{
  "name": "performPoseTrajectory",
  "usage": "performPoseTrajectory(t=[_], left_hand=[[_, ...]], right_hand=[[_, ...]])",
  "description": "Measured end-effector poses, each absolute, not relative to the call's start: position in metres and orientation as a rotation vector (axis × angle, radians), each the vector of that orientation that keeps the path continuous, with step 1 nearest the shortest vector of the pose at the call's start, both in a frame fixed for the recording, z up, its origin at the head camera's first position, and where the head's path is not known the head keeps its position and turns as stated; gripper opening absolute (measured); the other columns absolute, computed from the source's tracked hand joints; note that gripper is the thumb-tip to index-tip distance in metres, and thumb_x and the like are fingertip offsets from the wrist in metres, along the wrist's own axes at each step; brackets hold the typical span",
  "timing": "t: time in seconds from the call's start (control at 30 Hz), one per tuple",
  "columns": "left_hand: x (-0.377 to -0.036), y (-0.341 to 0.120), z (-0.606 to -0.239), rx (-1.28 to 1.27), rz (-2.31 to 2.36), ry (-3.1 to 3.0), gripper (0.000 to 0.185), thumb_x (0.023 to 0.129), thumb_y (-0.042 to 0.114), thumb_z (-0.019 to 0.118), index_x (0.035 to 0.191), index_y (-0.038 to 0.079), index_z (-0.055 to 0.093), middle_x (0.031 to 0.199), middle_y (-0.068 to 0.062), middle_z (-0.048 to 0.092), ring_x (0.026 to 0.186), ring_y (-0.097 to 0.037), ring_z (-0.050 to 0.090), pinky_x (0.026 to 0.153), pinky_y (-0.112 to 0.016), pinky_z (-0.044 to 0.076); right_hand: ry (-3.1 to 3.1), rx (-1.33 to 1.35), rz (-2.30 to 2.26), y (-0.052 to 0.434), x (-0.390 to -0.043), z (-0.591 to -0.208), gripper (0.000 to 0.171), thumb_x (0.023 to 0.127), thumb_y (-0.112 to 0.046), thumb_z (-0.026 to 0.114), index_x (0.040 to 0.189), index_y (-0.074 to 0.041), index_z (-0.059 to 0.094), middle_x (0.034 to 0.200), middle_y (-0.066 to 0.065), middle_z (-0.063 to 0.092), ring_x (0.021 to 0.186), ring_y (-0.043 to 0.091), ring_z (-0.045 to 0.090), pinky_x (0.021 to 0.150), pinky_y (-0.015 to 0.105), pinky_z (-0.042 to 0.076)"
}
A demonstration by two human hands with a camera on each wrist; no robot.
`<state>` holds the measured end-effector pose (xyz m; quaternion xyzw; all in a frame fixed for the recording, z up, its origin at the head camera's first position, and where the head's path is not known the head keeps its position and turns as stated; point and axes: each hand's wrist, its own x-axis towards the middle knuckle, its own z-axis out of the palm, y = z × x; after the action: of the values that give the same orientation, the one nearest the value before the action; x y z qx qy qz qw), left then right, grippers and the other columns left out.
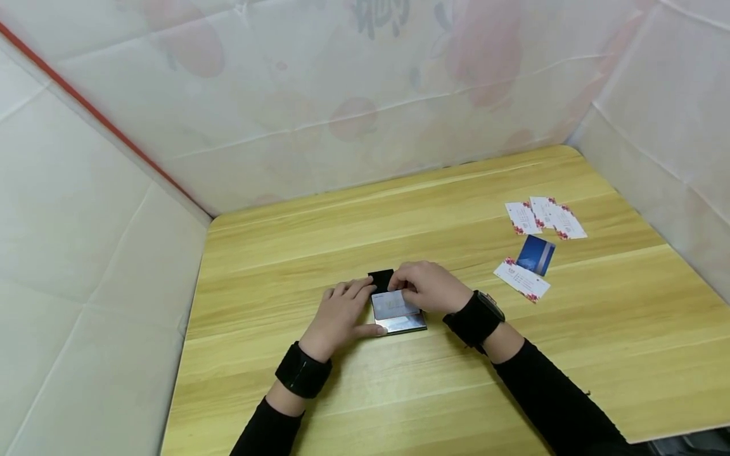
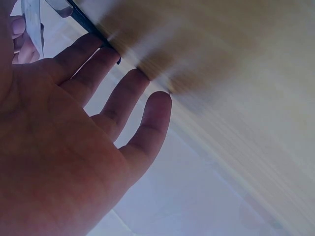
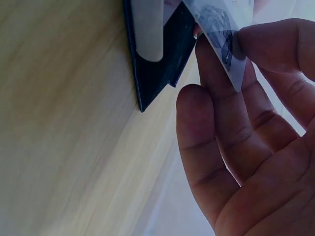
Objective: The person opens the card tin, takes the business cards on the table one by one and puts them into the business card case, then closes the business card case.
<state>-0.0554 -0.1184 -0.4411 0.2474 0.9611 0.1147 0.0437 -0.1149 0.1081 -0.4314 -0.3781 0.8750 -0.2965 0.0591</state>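
A black card holder (image 1: pixel 381 278) with a shiny metal case (image 1: pixel 405 324) lies at the middle of the wooden table (image 1: pixel 399 209). My right hand (image 1: pixel 428 288) pinches a pale printed card (image 1: pixel 393 304) by its top edge, over the case. The right wrist view shows that card (image 3: pixel 221 29) between thumb and fingers of the right hand (image 3: pixel 246 137), just beside the dark holder (image 3: pixel 162 73). My left hand (image 1: pixel 342 313) lies flat at the holder's left side, fingers straight, thumb against the case's lower corner. In the left wrist view the left hand (image 2: pixel 74 137) shows its fingertips touching the holder's edge (image 2: pixel 91 27).
To the right lie loose cards: a small group of white cards with red corners (image 1: pixel 542 218), a blue card (image 1: pixel 536 254) and another white card (image 1: pixel 521 280). White padded walls close in the table at the back and on both sides.
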Motion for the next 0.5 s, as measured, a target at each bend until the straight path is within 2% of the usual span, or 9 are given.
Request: performPoseTrajectory(t=[0.5], left_hand=[[-0.0558, -0.1195, -0.4392, 0.766, 0.349, 2.937, 0.086, 0.070, 0.069, 0.059, 0.135, 0.016, 0.045, 0.144, 0.000, 0.036, 0.123, -0.027, 0.038, 0.094, -0.050, 0.033]], right_hand=[[2.618, -1.083, -0.806, 0.1055, -0.1136, -0.4326, 0.021, 0.083, -0.011, 0.058, 0.091, -0.028, 0.067, 0.087, -0.014, 0.058, 0.071, 0.004, 0.051, 0.065, 0.023, 0.043]])
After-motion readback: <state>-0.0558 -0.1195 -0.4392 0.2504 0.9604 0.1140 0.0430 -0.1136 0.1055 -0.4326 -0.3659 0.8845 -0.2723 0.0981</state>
